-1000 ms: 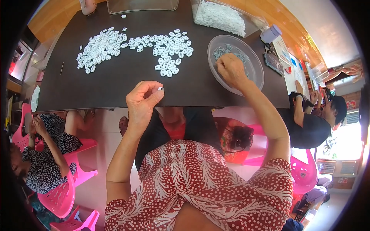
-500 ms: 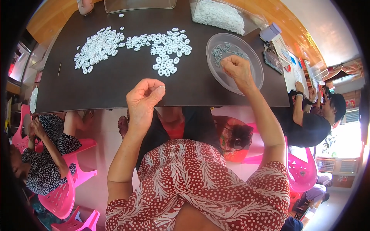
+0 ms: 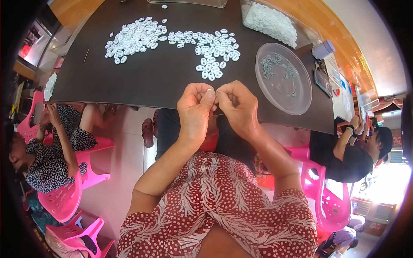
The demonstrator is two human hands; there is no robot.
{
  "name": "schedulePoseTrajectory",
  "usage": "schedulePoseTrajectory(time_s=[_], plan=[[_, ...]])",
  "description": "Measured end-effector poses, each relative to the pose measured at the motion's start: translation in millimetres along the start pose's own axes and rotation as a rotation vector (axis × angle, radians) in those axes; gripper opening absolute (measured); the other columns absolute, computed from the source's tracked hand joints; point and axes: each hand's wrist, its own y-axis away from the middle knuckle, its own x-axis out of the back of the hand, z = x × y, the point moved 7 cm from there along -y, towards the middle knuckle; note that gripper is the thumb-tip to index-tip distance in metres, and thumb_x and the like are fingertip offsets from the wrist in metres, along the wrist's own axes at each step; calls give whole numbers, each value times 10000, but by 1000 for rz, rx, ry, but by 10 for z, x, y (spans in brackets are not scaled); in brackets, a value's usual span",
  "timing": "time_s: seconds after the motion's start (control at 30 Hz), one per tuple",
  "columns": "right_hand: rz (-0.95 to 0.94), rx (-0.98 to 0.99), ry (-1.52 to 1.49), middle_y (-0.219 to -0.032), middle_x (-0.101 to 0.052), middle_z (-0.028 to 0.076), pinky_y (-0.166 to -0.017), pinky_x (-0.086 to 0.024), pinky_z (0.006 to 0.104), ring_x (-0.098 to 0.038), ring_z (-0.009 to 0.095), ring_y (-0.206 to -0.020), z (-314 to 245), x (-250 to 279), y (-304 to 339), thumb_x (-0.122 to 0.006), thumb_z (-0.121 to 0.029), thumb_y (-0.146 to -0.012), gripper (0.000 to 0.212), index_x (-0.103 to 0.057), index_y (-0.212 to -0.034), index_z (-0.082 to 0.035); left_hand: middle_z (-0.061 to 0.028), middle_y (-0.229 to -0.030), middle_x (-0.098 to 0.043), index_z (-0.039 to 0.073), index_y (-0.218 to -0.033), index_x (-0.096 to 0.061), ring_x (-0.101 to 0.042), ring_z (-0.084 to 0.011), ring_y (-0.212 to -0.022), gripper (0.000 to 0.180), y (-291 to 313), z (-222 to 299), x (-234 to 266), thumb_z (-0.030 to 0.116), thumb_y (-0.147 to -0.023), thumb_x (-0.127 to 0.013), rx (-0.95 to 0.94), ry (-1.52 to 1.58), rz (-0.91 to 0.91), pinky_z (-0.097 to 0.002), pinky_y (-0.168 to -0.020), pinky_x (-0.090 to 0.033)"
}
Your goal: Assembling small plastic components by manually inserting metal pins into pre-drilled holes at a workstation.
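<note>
My left hand (image 3: 192, 112) and my right hand (image 3: 241, 112) meet fingertip to fingertip just above the table's near edge. Between the thumb and forefinger of the left one, a bit of a small white plastic piece (image 3: 210, 90) shows. The right thumb and forefinger are pinched together right beside it; whatever is in them is hidden. Beyond my hands lies a cluster of white oval pieces with holes (image 3: 211, 69). To the right, a round clear plastic tray (image 3: 275, 101) holds small, thin grey-green pieces (image 3: 271, 64), too fine to make out in kind.
A larger pile of white pieces (image 3: 135, 38) lies at the left on the dark table (image 3: 150, 81). A clear bin of white pieces (image 3: 271, 23) and a lavender cup (image 3: 322, 49) stand at the far right. People sit on both sides, with pink chairs (image 3: 60, 198) at the left.
My right hand has come left from over the round tray to my left hand. The left hand stays pinched. My view has shifted, so the table's things appear farther right.
</note>
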Motion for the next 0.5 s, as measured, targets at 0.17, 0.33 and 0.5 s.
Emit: schedulePoseTrajectory(time_s=[0.17,0.33,0.5], plan=[[-61,76,49,-721,-556,37,-542,-440,256,-529,107,-608,-42,-51,-14,-627,-57,-808,64,-586,-799,-9,-13,-717,-558,18,-888,-544,-508,-79,-601,73,11,41,65,75,-882,-589,-62,-1,40,-208,-521,-400],[-159,2,-162,-727,-580,52,-593,-459,247,-557,95,-678,-44,-82,-35,-618,-58,-827,78,-599,-827,17,-16,-753,-557,-9,-918,-537,-497,-59,-630,62,32,50,82,37,-887,-565,-71,-26,-12,-186,-568,-421],[-166,-268,-492,-805,-627,56,-668,-474,228,-573,85,-757,106,-113,-37,-617,-39,-832,91,-607,-856,48,-82,-763,-628,-29,-933,-574,-566,-92,-623,91,-20,78,168,29,-865,-588,70,65,-21,-192,-544,-441]])
